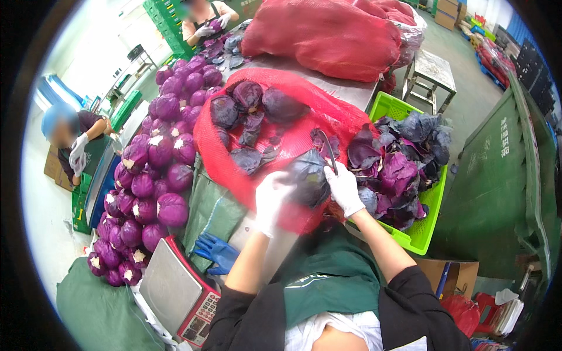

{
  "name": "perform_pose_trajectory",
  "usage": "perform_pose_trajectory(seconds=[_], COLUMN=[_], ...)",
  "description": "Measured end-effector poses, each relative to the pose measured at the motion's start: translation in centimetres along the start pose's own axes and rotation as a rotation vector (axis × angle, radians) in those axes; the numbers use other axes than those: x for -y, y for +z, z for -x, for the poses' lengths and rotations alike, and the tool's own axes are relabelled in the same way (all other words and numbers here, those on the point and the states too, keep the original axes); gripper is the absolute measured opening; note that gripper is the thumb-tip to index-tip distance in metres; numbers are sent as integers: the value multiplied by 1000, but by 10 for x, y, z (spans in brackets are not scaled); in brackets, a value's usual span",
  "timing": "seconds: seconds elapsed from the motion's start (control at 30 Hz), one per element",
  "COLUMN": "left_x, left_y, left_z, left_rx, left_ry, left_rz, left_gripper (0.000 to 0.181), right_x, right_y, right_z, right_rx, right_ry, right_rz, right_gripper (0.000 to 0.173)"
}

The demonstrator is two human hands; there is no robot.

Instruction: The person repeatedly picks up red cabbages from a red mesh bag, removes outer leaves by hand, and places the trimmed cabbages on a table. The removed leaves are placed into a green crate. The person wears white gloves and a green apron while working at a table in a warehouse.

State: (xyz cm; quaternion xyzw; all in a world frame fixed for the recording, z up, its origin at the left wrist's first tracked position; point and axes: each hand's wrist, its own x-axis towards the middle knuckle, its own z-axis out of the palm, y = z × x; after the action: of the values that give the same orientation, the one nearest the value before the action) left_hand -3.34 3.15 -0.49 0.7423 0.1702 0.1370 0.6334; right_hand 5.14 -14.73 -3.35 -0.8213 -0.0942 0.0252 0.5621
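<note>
My left hand (pixel 273 199), in a white glove, is blurred against the left side of a dark-leaved red cabbage (pixel 309 177); whether its fingers grip the cabbage is unclear. The white-gloved right hand (pixel 343 186) closes on the handle of a curved dark knife (pixel 327 147) at the cabbage's right side. Under both lies an open red mesh sack (pixel 294 131), with untrimmed cabbages (pixel 248 95) and loose outer leaves (pixel 246 160) in it. To the right, a lime-green plastic crate (pixel 432 219) holds a heap of stripped leaves (pixel 397 171).
Peeled purple cabbages (pixel 171 209) are piled left, beside a scale (pixel 171 278) and blue glove (pixel 217 252). Full red sacks (pixel 320 37) lie at the back. A green bin (pixel 496 175) stands right, behind it a stool (pixel 432 72). Two co-workers (pixel 204 22) are beyond the pile.
</note>
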Motion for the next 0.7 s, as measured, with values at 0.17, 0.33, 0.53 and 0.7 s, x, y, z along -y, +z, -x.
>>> perform_pose_trajectory(seconds=[0.17, 0.33, 0.53, 0.7], left_x=[-15, -32, -20, -10], left_y=[29, 41, 47, 38], left_z=[-11, -11, -15, -29], left_rx=[52, 292, 215, 147], left_ry=[47, 442, 659, 533], left_rz=[95, -290, -358, -292], left_gripper=[8, 14, 19, 37], right_x=[45, 51, 29, 12], right_y=[-17, -12, -7, 0], right_z=[46, 48, 34, 14], right_rx=[117, -53, -106, -297], right_ry=[-26, 61, -115, -646], right_rz=[-112, 180, 390, 613], right_gripper=[97, 113, 96, 63])
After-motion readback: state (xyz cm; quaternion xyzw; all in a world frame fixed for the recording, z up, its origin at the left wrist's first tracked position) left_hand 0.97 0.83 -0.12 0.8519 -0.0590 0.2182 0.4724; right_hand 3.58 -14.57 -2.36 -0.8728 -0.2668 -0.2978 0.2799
